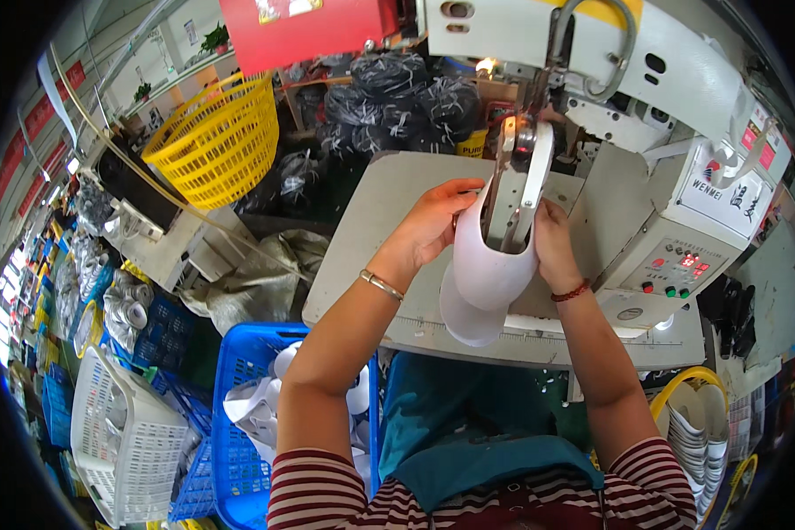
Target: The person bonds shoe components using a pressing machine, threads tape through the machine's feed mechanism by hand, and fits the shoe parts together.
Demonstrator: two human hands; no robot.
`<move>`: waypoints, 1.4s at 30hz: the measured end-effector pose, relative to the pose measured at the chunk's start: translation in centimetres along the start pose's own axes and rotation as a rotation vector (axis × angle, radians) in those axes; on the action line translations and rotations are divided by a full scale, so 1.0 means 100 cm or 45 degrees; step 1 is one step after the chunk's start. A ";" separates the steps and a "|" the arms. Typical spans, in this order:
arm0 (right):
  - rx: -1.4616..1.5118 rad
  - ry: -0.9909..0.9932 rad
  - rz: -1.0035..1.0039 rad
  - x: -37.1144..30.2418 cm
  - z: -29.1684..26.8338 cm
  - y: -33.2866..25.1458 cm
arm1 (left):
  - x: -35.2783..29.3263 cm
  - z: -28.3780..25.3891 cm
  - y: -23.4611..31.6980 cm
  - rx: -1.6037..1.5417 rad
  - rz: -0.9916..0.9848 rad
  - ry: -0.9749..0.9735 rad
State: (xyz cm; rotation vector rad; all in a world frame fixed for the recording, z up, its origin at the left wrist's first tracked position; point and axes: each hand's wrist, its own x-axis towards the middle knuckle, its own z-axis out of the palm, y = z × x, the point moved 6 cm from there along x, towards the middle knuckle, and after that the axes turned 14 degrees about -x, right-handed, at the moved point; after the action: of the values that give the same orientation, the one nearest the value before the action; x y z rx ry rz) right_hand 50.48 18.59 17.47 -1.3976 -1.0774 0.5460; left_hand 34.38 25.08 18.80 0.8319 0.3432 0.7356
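A smooth white curved shoe piece (490,269) hangs around the machine's narrow metal post (514,190), above the grey desk (371,221). The left hand (433,221) and right hand (552,243) each clamp its upper edges. A blue slatted crate (243,389) stands lower left.

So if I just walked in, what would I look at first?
Probably the white shoe piece in the middle, held up by the left hand and right hand against the metal arm of a big grey machine, where a small orange light glows. Next, the bright yellow basket at the upper left, and the blue crate of white pieces down by the person's left elbow.
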 end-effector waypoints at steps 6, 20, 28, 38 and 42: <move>-0.657 0.109 -0.437 0.006 -0.009 0.133 | 0.007 -0.054 -0.055 0.507 0.080 0.251; -0.931 0.005 -0.530 -0.060 -0.018 0.079 | -0.212 -0.144 -0.066 1.251 0.704 0.901; -0.522 -0.079 -0.352 -0.070 -0.020 0.091 | -0.437 -0.319 -0.185 1.427 -0.381 1.703; -0.540 -0.100 -0.311 -0.074 -0.020 0.090 | -0.364 -0.325 -0.175 1.760 -0.555 1.978; -0.589 -0.075 -0.376 -0.075 -0.020 0.088 | -0.365 -0.347 -0.169 1.595 -0.392 1.749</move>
State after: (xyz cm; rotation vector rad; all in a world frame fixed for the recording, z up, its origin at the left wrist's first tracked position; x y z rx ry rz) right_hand 51.14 12.65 7.42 -1.5823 -1.4921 0.1230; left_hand -2.64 10.55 -16.43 1.2496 2.2743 0.6558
